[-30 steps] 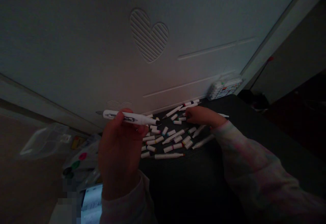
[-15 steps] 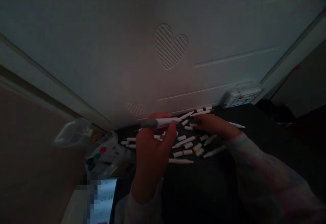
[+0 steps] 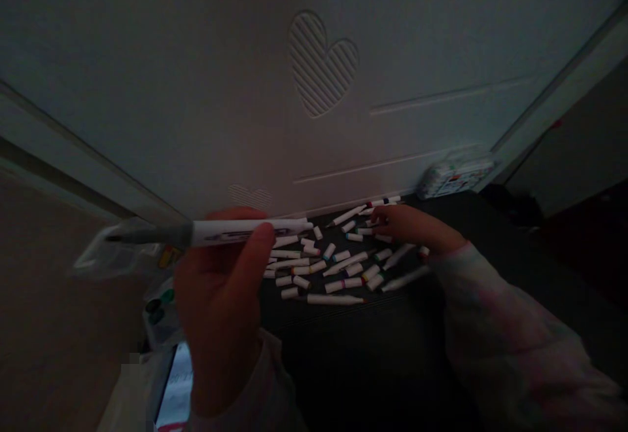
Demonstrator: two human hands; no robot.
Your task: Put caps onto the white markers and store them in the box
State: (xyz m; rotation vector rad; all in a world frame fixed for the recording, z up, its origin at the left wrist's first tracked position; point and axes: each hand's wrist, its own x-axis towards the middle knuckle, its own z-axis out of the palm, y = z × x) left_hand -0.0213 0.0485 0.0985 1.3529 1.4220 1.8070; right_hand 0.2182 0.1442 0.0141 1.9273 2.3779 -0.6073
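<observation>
My left hand (image 3: 223, 288) is closed round an uncapped marker (image 3: 245, 230), raised above the dark surface. The marker lies level, its white barrel pointing right and its grey end with a dark tip pointing left. At the back of the scattered pens, my right hand (image 3: 395, 222) reaches down with bent, closed fingers among small white caps. A cap (image 3: 364, 231) lies against or just beside its fingertips; whether they grip anything is hidden. Below the hands are a white marker (image 3: 336, 300), a capless marker (image 3: 350, 262), and several loose caps with coloured ends.
A dark tabletop (image 3: 373, 353) stands against a white door (image 3: 220, 91) with heart patterns. A clear case of markers (image 3: 456, 177) sits at the back right. To the left are plastic packaging (image 3: 112, 255), a bag (image 3: 159, 321) with coloured round pieces, and a lit phone (image 3: 176, 386).
My left hand has moved left and nearer with the marker, whose dark tip now shows. My right hand stays among the caps. The view has shifted slightly.
</observation>
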